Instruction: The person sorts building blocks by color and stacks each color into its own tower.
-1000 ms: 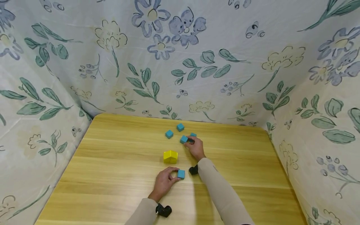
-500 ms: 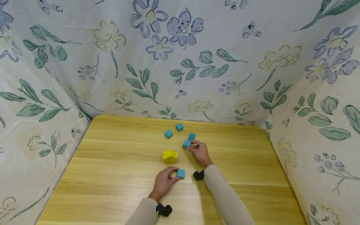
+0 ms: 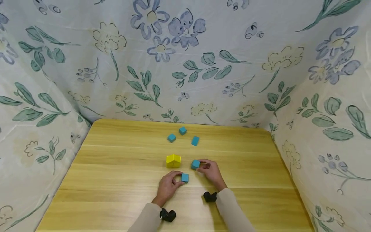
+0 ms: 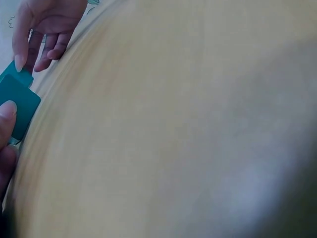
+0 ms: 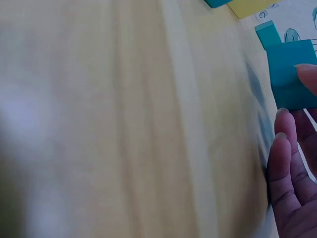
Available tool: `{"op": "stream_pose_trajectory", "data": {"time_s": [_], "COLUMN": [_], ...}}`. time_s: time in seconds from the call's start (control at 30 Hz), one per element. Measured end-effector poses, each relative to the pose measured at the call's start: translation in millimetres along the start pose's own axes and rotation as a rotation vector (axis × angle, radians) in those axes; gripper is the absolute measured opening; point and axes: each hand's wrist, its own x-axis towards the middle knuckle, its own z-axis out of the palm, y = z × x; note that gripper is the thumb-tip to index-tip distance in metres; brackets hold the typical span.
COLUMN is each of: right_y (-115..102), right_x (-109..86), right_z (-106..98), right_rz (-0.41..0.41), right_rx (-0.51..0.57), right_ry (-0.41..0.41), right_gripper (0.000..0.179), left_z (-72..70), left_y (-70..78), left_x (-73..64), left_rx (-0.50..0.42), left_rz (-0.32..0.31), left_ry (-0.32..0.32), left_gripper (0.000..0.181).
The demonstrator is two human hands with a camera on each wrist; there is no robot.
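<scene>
A blue cube (image 3: 185,178) is pinched between the thumb and fingers of my left hand (image 3: 168,187), low over the table's middle. My right hand (image 3: 214,173) grips another blue cube (image 3: 195,164) from its right side, slightly farther back. In the right wrist view the thumb lies across the face of this cube (image 5: 290,74), with fingertips at its lower edge. The left wrist view has the left thumb on its own cube (image 4: 20,106), and the other hand's cube (image 4: 19,74) shows just behind. A yellow block shape with a peaked top (image 3: 173,160) stands behind the left hand.
Toward the back of the wooden table (image 3: 116,161) lie two blue cubes, the left cube (image 3: 171,138) and the rear cube (image 3: 182,130). A flatter-looking blue block (image 3: 195,140) lies to their right. Flower-printed cloth (image 3: 179,80) encloses the back and sides.
My right hand has drawn its blue cube away from the back blocks, toward the left hand, leaving the flatter-looking blue block in full view. The left hand keeps its hold in about the same spot.
</scene>
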Motion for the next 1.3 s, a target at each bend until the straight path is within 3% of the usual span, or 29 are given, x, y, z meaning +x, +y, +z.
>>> {"op": "stream_pose_trajectory", "data": {"time_s": [0.53,0.97,1.1,1.2,1.3], "right_y": [7,11,-7,-8,5], "right_x": [-37.1,-43.1,-50.5,-51.0,-46.3], "right_z": [-4,5,7,9,11], "right_rz": [-0.051,-0.105,-0.108,-0.113,-0.125], "right_rx": [-0.039,-0.095,-0.109,-0.122,-0.125], "right_ry": [-0.105,-0.093,-0.092,-0.085,-0.078], "right_gripper": [0.034,0.035,0.034,0.033,0.034], "left_z": [1.0,2.0,1.6,1.4,1.1], "left_y": [-1.3,-2.0,-1.4,-1.2,-0.7], "left_x": [-0.6,-0.4,-0.2,-0.3,-0.1], "left_rx": [0.005,0.012,0.009,0.010,0.012], "left_rz": [-0.001,0.013,0.006,0.005,0.001], "left_ry": [0.003,0.022,0.022,0.021,0.019], "left_gripper": [0.036,0.036,0.036,0.036,0.036]}}
